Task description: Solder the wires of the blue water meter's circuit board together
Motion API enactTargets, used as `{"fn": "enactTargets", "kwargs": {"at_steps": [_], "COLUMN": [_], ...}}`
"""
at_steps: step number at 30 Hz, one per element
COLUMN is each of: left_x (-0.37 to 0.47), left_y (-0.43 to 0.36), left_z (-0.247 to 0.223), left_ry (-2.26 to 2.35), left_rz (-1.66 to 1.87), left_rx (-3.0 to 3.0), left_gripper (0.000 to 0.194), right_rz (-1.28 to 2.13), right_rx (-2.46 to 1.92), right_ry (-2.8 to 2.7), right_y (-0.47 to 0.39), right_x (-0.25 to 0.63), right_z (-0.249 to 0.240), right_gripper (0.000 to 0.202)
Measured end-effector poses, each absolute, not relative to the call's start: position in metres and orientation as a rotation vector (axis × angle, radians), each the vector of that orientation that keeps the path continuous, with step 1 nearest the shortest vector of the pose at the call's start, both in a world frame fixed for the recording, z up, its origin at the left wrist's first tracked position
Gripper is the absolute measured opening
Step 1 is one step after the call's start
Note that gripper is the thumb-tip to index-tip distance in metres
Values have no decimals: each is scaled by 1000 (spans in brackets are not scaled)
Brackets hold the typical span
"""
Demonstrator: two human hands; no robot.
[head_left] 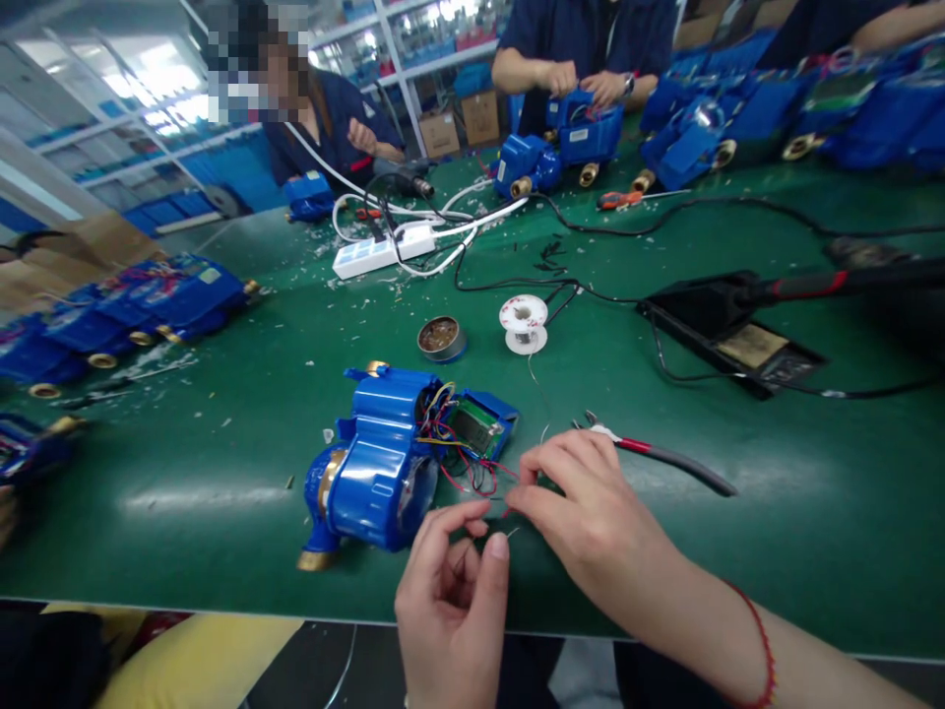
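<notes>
A blue meter body [384,458] with brass fittings lies on the green table, left of my hands. Its open cover holds a green circuit board [476,425], with red, black and yellow wires [443,433] between them. My right hand [591,512] pinches a thin red wire between thumb and fingertips. Just below and to the left, my left hand [462,601] is curled, palm up, around a thin wire whose pale end shows near the thumb. Cutters with red and black handles [664,458] lie beyond my right hand.
Behind the meter stand a round tin [441,338] and a solder spool [524,325]. A black soldering stand [738,340] is at the right. Cables trail from a white power strip [384,251]. More blue meters [169,295] line the left and far sides, where other people sit.
</notes>
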State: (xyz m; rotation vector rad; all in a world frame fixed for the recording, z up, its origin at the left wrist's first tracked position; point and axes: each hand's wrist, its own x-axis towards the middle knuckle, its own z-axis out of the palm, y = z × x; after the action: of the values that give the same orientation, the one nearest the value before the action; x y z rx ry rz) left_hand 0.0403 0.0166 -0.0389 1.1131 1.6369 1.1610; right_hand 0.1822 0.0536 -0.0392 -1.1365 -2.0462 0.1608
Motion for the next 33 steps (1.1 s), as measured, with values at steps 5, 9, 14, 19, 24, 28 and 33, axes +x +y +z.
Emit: {"fn": "enactTargets", "kwargs": {"at_steps": [5,9,14,19,24,28,33], "left_x": [41,34,37,34,36,46,54], "left_y": [20,26,28,23,17,17,18], "left_z": [-41,-47,-48,-59,-67,-62,-64], "left_ry": [1601,1538,1534,1587,1605,1599,1677], "left_rz": [968,863,919,958,982,1018,1200], "left_rx": [1094,1185,1191,1318,1471,1445,1356], "left_gripper": [56,56,58,50,46,45,42], "right_rz": [-56,-87,5,282,449,285,40], "right_rx": [-1086,-1081,-1090,-1138,-1121,-1049,-1026], "right_ry": [-2127,-2138,-2105,-1957,-1887,-1995,-2059], "right_y": [54,53,53,52,52,54,60], "right_x": [182,182,184,183,188,194,207], "right_z": [-35,-33,-34,-39,-45,-53,-66], "right_gripper": [42,44,48,29,16,12,20]}}
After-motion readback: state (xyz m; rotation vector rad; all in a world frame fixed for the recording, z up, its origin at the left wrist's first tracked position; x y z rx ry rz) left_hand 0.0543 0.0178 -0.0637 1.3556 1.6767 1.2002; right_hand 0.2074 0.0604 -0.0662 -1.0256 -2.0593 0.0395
